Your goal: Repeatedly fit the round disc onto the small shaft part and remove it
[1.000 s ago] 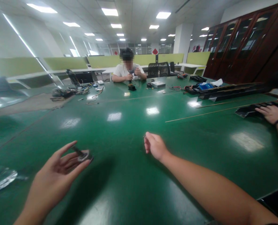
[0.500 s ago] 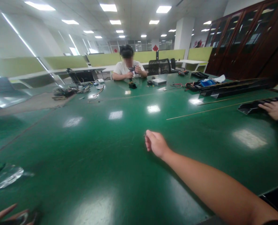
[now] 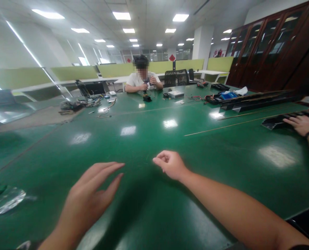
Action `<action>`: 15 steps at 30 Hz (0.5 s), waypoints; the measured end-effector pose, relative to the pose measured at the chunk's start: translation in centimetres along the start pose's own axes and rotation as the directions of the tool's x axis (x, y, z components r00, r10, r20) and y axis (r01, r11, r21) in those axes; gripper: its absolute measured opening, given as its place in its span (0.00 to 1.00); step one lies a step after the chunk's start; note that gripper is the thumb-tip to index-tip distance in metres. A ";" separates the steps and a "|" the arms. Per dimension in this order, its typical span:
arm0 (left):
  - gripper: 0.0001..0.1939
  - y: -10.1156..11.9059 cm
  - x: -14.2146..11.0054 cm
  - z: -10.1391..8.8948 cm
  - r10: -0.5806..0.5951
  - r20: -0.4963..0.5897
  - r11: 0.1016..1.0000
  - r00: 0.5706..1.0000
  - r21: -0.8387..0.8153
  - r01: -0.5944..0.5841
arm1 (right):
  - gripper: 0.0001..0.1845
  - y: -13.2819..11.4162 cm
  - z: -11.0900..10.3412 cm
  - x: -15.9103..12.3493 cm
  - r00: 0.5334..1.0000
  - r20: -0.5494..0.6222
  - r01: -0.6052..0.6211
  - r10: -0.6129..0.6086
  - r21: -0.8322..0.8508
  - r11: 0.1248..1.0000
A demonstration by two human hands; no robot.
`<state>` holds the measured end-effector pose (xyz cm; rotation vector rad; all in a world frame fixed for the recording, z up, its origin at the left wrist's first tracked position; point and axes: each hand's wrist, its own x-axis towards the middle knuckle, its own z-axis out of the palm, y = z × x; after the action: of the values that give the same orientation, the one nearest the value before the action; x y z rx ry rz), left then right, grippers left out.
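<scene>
My left hand (image 3: 89, 194) hovers over the green table (image 3: 144, 205), its fingers stretched out and the thumb apart. Nothing shows between them. To its right, my right hand (image 3: 170, 165) is held low over the tabletop with fingers curled in and thumb and forefinger brought together. Whatever that pinch holds, if anything, is too small or hidden to make out. Near my left wrist, a shiny rounded object (image 3: 24, 245) is cut off by the bottom edge of the view. A clear plastic item (image 3: 10, 201) lies at the left, partly out of view.
Across the table sits a person (image 3: 142, 80) handling a small dark device. At the right, another person's hands (image 3: 300, 124) rest on a black channel-shaped piece (image 3: 271, 123). A thin rod (image 3: 222, 127) lies before it. Cables and parts (image 3: 78, 104) lie far left.
My left hand went down to the lower left with a metal part of stem and round base, then came back without it. My right hand turned slightly; its fingers shifted.
</scene>
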<state>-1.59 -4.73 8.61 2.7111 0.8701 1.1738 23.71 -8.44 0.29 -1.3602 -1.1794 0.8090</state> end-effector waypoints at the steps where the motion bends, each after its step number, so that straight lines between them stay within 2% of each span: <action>1: 0.18 0.5 0.7 1.6 0.075 0.084 0.997 0.994 -0.010 -0.075 | 0.15 0.0 0.0 -0.1 1.000 0.007 0.019 -0.019 -0.022 1.000; 3: 0.22 1.5 2.0 4.6 0.155 0.231 0.988 0.960 -0.053 -0.147 | 0.15 0.2 0.0 -0.1 0.998 0.031 0.062 -0.061 -0.042 0.997; 5: 0.22 2.2 2.8 7.0 0.176 0.331 0.984 0.927 -0.097 -0.152 | 0.14 0.5 0.0 -0.1 0.994 0.052 0.101 -0.099 -0.041 0.994; 8: 0.17 2.5 3.4 8.9 0.172 0.375 0.983 0.911 -0.129 -0.132 | 0.12 1.0 0.1 0.0 0.991 0.058 0.121 -0.119 -0.029 0.992; 10: 0.15 2.3 3.5 9.0 0.163 0.360 0.983 0.919 -0.140 -0.119 | 0.12 1.0 0.1 -0.1 0.991 0.069 0.116 -0.115 -0.018 0.993; 12: 0.13 2.0 3.5 8.4 0.139 0.335 0.985 0.932 -0.146 -0.094 | 0.13 0.8 0.1 -0.2 0.989 0.099 0.108 -0.107 -0.003 0.994; 15: 0.08 1.3 2.6 5.7 0.028 0.239 0.993 0.971 -0.118 0.000 | 0.16 0.3 0.1 -0.5 0.987 0.143 0.073 -0.074 0.012 0.997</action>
<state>4.43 -3.51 6.62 2.6926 0.7259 0.8445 23.56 -8.83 -0.06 -1.2620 -1.3297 0.8685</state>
